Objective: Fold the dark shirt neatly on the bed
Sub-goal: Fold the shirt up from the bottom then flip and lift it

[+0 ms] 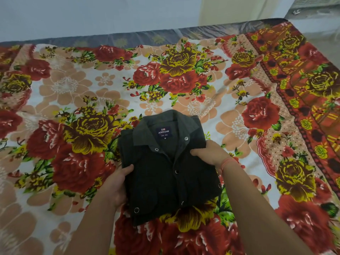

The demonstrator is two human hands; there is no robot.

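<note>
— Dark shirt (165,173): where is it?
— Close to the near edge of the bed (147,36), well away from its right edge and far edge. It is folded into a compact rectangle, front up, with the collar (145,133) pointing toward the far edge.
— And the hands?
— Both forearms reach in from the near edge. The left hand (117,184) grips the shirt's left side about halfway along, with the thumb lying on top of the cloth and the fingers hidden beneath. The right hand (209,153) holds the right side higher up, just below the collar, also with the thumb on top. A red thread (227,162) circles that wrist.
— Is the shirt lifted or resting?
— I cannot tell. Its lower edge overlaps the floral sheet (73,85), but any gap beneath is not visible.
— Any details on the garment?
— Metal snap studs (136,210) run up the open placket and along the hem corner. Inside the neck a navy label (163,133) reads ARROW, with an M under it.
— Beyond the shirt?
— The sheet spreads out with red and yellow roses on a pale ground, and a darker red patterned border runs along the right edge. At the far edge a strip of dark mattress shows, uncovered. Behind that stands a pale wall (92,13).
</note>
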